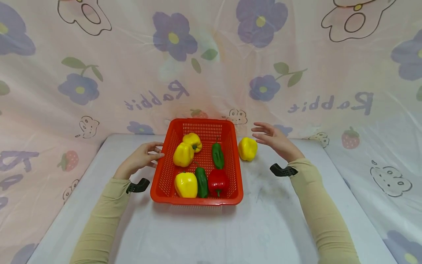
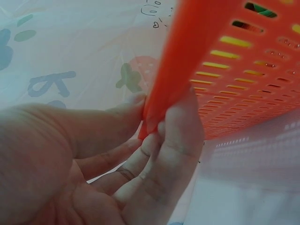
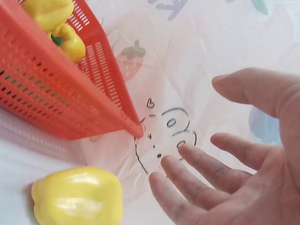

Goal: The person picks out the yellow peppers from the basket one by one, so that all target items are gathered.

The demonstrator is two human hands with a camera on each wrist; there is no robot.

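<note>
on the white table (image 1: 204, 234) stands the red basket (image 1: 197, 201). the left hand (image 1: 140, 157) pinches its left rim. the right hand (image 1: 277, 140), fingers extended loosely, is near the yellow pepper (image 1: 248, 149), which lies just beside the basket's right wall.

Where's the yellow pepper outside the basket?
In the head view, the loose yellow pepper is on the white table, just right of the red basket, between it and the right hand.
</note>
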